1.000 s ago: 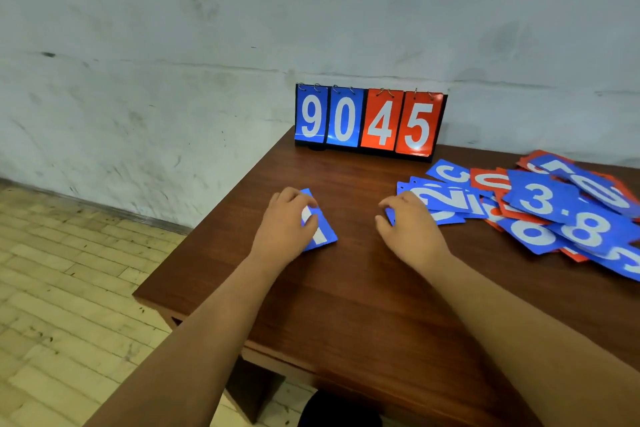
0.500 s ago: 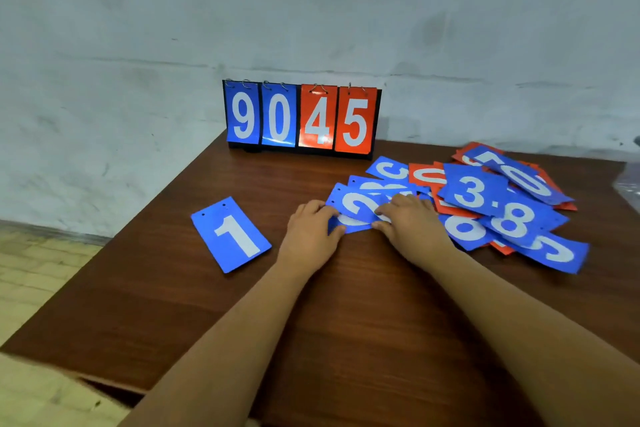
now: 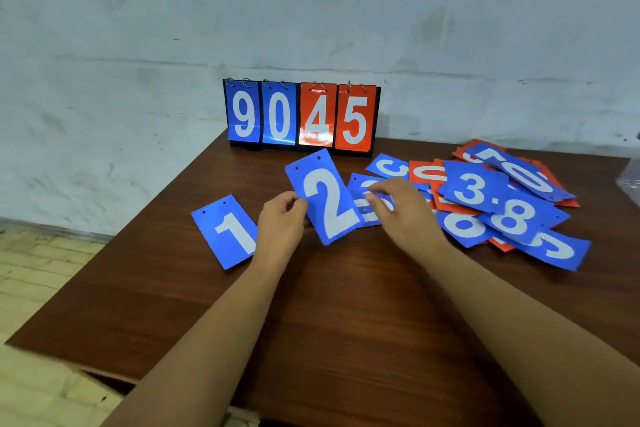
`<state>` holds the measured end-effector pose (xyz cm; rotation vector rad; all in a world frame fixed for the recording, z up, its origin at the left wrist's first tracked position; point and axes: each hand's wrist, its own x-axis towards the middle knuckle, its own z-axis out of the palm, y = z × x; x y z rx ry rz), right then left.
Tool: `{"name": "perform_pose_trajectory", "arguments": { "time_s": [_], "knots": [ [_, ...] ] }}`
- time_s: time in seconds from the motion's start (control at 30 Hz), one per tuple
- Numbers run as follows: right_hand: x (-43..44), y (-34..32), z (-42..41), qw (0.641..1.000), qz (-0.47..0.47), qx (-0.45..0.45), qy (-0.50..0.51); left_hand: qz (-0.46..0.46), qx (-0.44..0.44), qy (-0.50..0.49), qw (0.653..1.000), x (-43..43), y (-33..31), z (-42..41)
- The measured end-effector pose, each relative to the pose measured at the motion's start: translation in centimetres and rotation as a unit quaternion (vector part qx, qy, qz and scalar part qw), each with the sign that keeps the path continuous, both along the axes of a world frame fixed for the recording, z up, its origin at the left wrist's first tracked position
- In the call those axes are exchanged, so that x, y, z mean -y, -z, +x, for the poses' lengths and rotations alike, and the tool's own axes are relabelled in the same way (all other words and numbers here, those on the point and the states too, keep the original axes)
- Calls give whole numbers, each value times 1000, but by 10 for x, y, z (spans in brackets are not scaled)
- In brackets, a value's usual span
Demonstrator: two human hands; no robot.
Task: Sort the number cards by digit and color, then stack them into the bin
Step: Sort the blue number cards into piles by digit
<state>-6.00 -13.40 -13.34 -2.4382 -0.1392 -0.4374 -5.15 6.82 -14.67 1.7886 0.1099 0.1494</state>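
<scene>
A person's left grip (image 3: 282, 218) pinches the left edge of a blue "2" card (image 3: 329, 198), raised and tilted over the wooden desk (image 3: 346, 305). The right grip (image 3: 401, 215) curls its fingers onto a second blue card (image 3: 360, 191) at the near-left edge of the pile of cards (image 3: 502, 198) – whether it has hold cannot be told. A blue "1" card (image 3: 228, 232) lies flat at left; a flip scoreboard (image 3: 301, 114) at the far edge reads 9045 – blue 9 and 0, red 4 and 5.

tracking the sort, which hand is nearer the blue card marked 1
Left. The left hand, holding a blue 2 card, is beside the blue rectangular 1 card; the right hand is farther right, at the card pile.
</scene>
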Motion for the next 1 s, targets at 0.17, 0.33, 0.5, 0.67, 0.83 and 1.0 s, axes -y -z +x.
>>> {"name": "perform_pose_trajectory", "arguments": {
  "time_s": [0.17,0.33,0.5,0.67,0.83,1.0],
  "knots": [
    [17,-1,22,963,-177,-198,-33,57,-27,-16,998,-15,10,-5],
    [15,-4,35,929,-284,-233,-51,101,-35,14,994,-16,16,-4],
    [17,-3,37,932,-271,-240,-32,104,-31,20,994,-18,19,-4],
    [13,-7,27,984,-109,-134,48,104,-21,17,994,-16,15,-8],
    [12,-34,-3,948,292,-39,122,11,-16,14,1000,-14,0,-19],
    [-22,-43,-51,839,520,-159,-8,-47,4,68,997,-9,-21,-43]
  ]
}}
